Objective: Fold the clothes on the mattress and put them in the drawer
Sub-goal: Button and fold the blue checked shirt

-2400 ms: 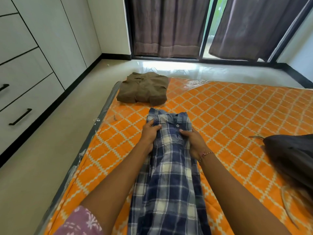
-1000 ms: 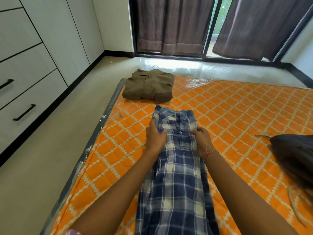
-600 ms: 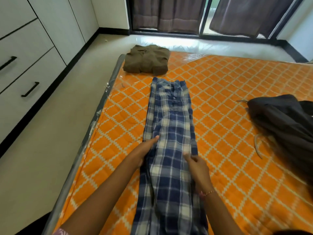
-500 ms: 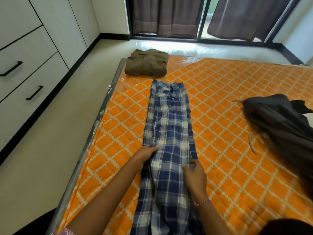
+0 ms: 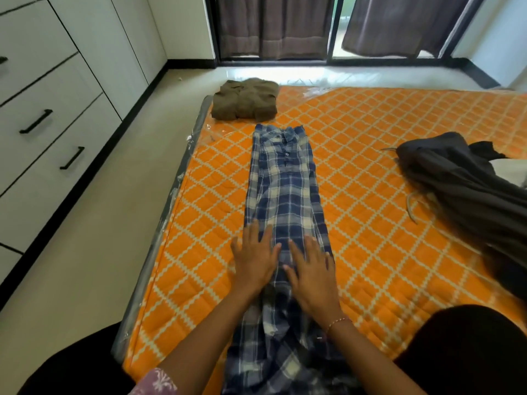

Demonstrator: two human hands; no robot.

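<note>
Pressing flat, fingers spread, the left hand (image 5: 254, 258) and right hand (image 5: 312, 276) smooth the plaid shirt (image 5: 285, 189) lengthwise along the mattress's (image 5: 370, 155) left edge, likely readying a crosswise fold.

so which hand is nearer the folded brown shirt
Left. The left hand lies flat on the plaid shirt on the side below the brown shirt; the right hand lies beside it, further right and nearer the person.

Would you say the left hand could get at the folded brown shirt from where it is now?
Probably yes: the left hand lies flat on the plaid shirt, and nothing blocks the way to the brown shirt, though it needs a long forward lean.
</note>
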